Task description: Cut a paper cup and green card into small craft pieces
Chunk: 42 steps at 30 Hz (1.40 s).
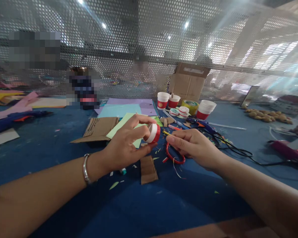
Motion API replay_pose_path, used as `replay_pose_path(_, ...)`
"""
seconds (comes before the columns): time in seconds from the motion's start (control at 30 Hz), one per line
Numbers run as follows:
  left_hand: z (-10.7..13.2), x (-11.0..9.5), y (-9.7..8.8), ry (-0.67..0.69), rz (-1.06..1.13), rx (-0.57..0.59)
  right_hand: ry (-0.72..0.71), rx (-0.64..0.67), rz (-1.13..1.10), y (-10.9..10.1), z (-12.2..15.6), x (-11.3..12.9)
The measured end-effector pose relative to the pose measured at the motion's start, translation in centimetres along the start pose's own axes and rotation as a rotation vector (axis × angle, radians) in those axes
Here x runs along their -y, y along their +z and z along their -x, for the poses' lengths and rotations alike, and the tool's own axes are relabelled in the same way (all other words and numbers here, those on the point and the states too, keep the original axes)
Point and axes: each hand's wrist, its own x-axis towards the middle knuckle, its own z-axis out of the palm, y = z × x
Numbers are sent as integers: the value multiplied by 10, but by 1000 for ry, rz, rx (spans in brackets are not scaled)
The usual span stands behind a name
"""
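Observation:
My left hand (129, 138) is closed around a short red and white round piece (153, 133), which looks like a section cut from a paper cup. The fingers hold it by its sides, above the table. Just right of it, my right hand (193, 145) is closed, with thumb and forefinger pinched at a thin yellow piece (165, 133); most of that piece is hidden. A red loop (175, 161), like a scissors handle, shows below the right fingers; I cannot tell whether the hand touches it. A brown cardboard strip (149, 170) lies below, between both hands.
Paper cups (163, 100) and green tape (190, 106) stand behind, near a cardboard box (187, 81). A blue glue gun (205, 126) with a black cable lies at right. Coloured sheets (120, 109) and corrugated cardboard (100, 127) lie behind my left hand; paper scraps dot the blue table (149, 208).

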Motion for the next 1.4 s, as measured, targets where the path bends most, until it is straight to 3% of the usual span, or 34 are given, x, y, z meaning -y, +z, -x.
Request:
replay_pose_path(1.03, 1, 3, 0, 105, 44, -24, -15, 76, -141, 3, 3, 8)
replay_pose_path(1.2, 0, 8, -2, 202, -27, -16, -34, 88, -104, 3, 3, 8)
replay_pose_path(1.4, -4, 13, -11, 428, -237, -11, -21, 82, -27, 2, 3, 7)
